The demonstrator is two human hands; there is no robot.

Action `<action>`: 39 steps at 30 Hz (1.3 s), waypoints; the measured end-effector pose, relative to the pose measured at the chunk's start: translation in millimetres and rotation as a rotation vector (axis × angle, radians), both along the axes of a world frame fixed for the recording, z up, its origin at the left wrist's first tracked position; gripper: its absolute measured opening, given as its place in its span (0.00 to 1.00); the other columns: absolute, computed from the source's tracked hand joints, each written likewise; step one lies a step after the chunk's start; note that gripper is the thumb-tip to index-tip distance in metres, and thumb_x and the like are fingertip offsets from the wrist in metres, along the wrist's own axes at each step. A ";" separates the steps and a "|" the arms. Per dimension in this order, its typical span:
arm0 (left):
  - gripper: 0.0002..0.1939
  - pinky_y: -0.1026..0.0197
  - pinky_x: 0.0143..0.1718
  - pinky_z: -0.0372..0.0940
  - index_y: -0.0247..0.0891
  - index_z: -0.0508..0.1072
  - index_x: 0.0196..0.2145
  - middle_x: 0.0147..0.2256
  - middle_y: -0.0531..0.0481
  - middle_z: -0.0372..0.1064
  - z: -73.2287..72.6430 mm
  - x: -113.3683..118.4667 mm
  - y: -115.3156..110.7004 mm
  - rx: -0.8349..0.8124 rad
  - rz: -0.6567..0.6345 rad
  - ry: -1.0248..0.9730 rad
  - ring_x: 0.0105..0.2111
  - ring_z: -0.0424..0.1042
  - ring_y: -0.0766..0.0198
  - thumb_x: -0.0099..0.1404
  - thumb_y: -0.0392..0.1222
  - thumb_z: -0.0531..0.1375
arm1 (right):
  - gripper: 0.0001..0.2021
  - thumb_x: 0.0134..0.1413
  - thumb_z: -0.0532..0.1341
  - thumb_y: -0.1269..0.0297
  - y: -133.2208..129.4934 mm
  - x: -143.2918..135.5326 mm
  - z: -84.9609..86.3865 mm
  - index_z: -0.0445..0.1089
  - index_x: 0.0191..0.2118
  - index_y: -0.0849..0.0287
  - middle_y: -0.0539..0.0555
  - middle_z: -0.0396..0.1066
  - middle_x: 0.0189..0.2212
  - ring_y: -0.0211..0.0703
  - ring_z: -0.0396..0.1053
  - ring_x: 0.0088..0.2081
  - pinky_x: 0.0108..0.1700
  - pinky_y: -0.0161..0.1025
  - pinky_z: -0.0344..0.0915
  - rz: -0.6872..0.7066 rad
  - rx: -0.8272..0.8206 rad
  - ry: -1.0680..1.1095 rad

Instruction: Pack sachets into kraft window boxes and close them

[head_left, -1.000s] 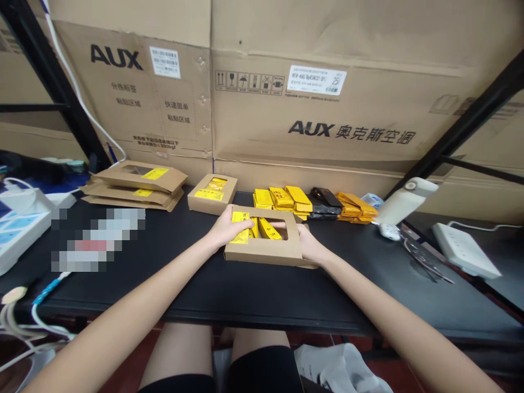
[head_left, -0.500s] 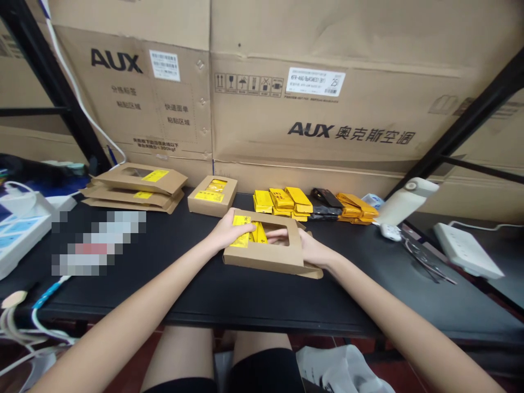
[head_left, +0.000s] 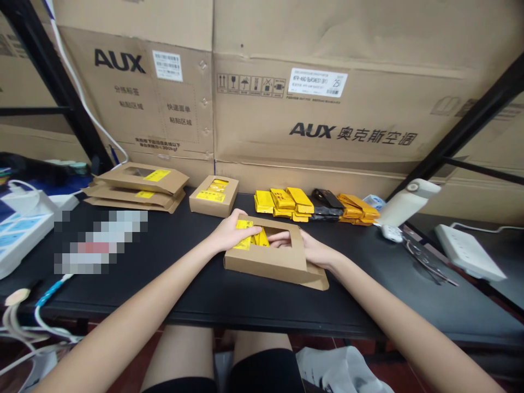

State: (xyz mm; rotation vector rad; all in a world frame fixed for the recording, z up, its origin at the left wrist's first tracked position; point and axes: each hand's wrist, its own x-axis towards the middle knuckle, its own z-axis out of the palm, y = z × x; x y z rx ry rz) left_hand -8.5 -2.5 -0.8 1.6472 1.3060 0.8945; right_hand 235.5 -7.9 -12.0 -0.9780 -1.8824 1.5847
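At one desk (head_left: 213,300), two hands (head_left: 227,234) (head_left: 315,251) handle one box (head_left: 266,264).

Light: fairly bright, diffuse; source out of view. Surface (head_left: 196,297) deep black near left grip (head_left: 231,232), with a broad grey sheen to the right of right grip (head_left: 313,248). Floor (head_left: 143,349) below both grips dimmer. Cardboard wall (head_left: 254,123) beyond them evenly lit; large print legible, fine print smeared. Mild softness overall. Wide-angle stretch toward frame edges. Pixelated patch (head_left: 100,243) left of left grip hides all detail.
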 end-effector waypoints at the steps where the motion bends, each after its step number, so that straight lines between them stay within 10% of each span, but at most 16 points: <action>1: 0.26 0.58 0.37 0.65 0.41 0.64 0.41 0.34 0.51 0.71 -0.1 0.1 0.2 0.000 -0.008 -0.007 0.37 0.73 0.56 0.48 0.54 0.66 | 0.21 0.49 0.66 0.60 0.4 0.4 -0.5 0.70 0.50 0.60 0.58 0.73 0.44 0.42 0.72 0.45 0.49 0.39 0.69 -0.003 -0.009 -0.003; 18: 0.21 0.62 0.37 0.64 0.40 0.66 0.40 0.35 0.53 0.67 7.9 -1.0 2.2 -0.051 -0.039 -0.052 0.37 0.69 0.61 0.47 0.43 0.64 | 0.22 0.48 0.65 0.57 2.0 -7.2 2.5 0.70 0.48 0.61 0.58 0.73 0.45 0.44 0.71 0.46 0.51 0.43 0.67 -0.050 0.020 -0.026; 24: 0.22 0.64 0.34 0.64 0.41 0.66 0.42 0.34 0.53 0.67 11.2 -9.2 5.9 -0.092 0.001 -0.058 0.34 0.69 0.64 0.47 0.41 0.60 | 0.14 0.44 0.64 0.58 9.4 -6.8 0.1 0.71 0.35 0.62 0.52 0.74 0.27 0.37 0.72 0.26 0.28 0.33 0.70 -0.337 0.039 0.048; 32: 0.21 0.65 0.32 0.64 0.40 0.67 0.40 0.34 0.53 0.67 13.4 -10.8 5.9 -0.059 -0.009 -0.015 0.33 0.68 0.64 0.46 0.42 0.59 | 0.11 0.45 0.61 0.60 27.3 9.5 -4.6 0.70 0.32 0.62 0.47 0.67 0.19 0.29 0.59 0.14 0.17 0.30 0.57 -0.760 0.427 0.210; 39: 0.22 0.64 0.33 0.65 0.40 0.66 0.42 0.37 0.51 0.67 16.1 -10.3 4.8 -0.097 -0.040 -0.026 0.32 0.69 0.65 0.46 0.42 0.60 | 0.11 0.48 0.62 0.60 30.0 14.0 -7.3 0.70 0.37 0.61 0.57 0.72 0.39 0.39 0.69 0.34 0.26 0.32 0.67 -0.804 0.702 0.015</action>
